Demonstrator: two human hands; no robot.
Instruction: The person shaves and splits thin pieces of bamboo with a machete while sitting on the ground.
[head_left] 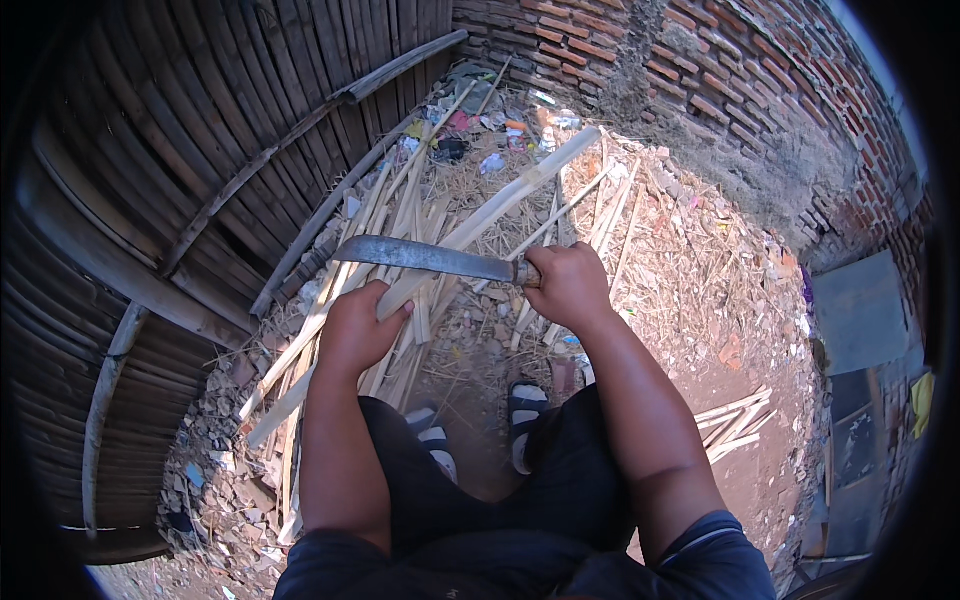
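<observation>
My right hand (572,287) is closed around the short handle of a machete (430,257). Its broad, curved blade points left and crosses over a long, pale bamboo strip (522,188); whether the edge touches it I cannot tell. On the near side of the blade, my left hand (352,332) grips that strip, thumb on top, its other fingers mostly hidden. The strip slants from the far right down to the lower left, past my left wrist. Beneath it lie several thinner bamboo strips (408,222) in a loose pile.
A slatted bamboo wall (200,130) bounds the left side, and a brick wall (720,75) curves round the back and right. Shavings, rubble and litter (490,163) cover the ground. A small stack of cut sticks (735,422) lies right of my knees, near a grey panel (862,312).
</observation>
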